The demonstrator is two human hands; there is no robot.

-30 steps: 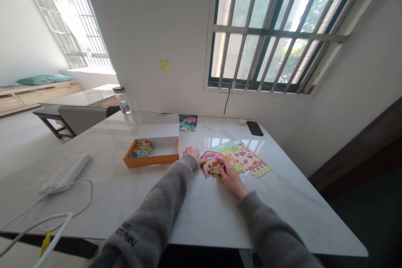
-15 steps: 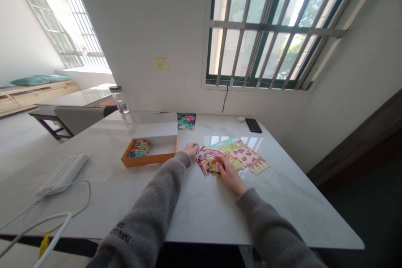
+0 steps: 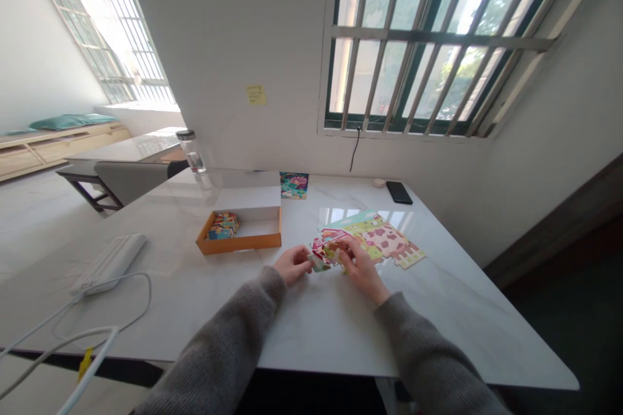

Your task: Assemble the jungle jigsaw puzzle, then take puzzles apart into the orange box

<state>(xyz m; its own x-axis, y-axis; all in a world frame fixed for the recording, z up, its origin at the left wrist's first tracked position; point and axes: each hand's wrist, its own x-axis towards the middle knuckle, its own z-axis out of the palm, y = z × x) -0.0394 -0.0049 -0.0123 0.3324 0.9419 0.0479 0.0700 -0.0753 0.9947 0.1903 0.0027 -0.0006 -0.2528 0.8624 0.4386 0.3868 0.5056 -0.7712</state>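
Note:
A partly joined jigsaw puzzle [image 3: 384, 238] with a farm picture lies flat on the white marbled table. My left hand [image 3: 294, 264] is at its near left side, thumb and fingers pinching a greenish puzzle piece [image 3: 318, 263]. My right hand [image 3: 359, 267] is over the puzzle's near edge, fingers closed on a brown and yellow puzzle piece [image 3: 335, 250]. The fingers partly cover the red barn section, so I cannot tell whether the two pieces touch.
An orange box [image 3: 239, 244] with upright puzzle pieces [image 3: 222, 225] in its left part stands left of my hands. Behind are a colourful card [image 3: 294, 185], a phone [image 3: 399, 192] and a water bottle [image 3: 193, 152]. A white power strip [image 3: 109, 264] with cables lies at left.
My left hand has come nearer to me, and a greenish puzzle piece now shows in its fingers. My right hand keeps its piece near the same spot. The view has shifted slightly.

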